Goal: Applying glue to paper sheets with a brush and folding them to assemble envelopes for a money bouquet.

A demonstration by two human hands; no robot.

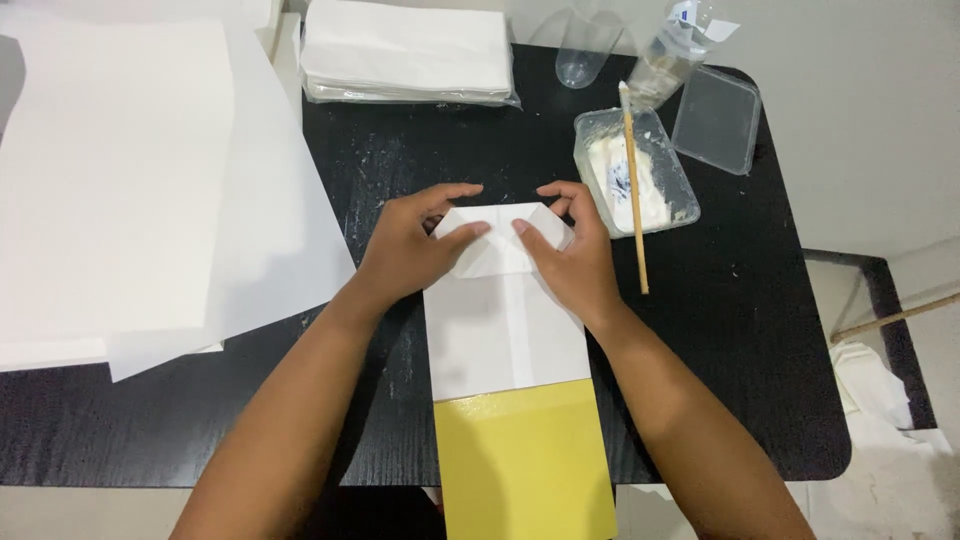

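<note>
At the middle of the black bench (700, 380), the left hand (405, 250) and right hand (570, 262) press flat, grasping nothing, on the folded end of a white paper bag (500, 325) over a yellow card (525, 465). Likely light, flimsy, easily creased; best pinned along the folds.

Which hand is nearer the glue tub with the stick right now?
Right. The right hand presses the folded paper just beside the glue tub; its knuckles almost reach the tub's near wall. The left hand presses the fold's other side, farther off.
</note>
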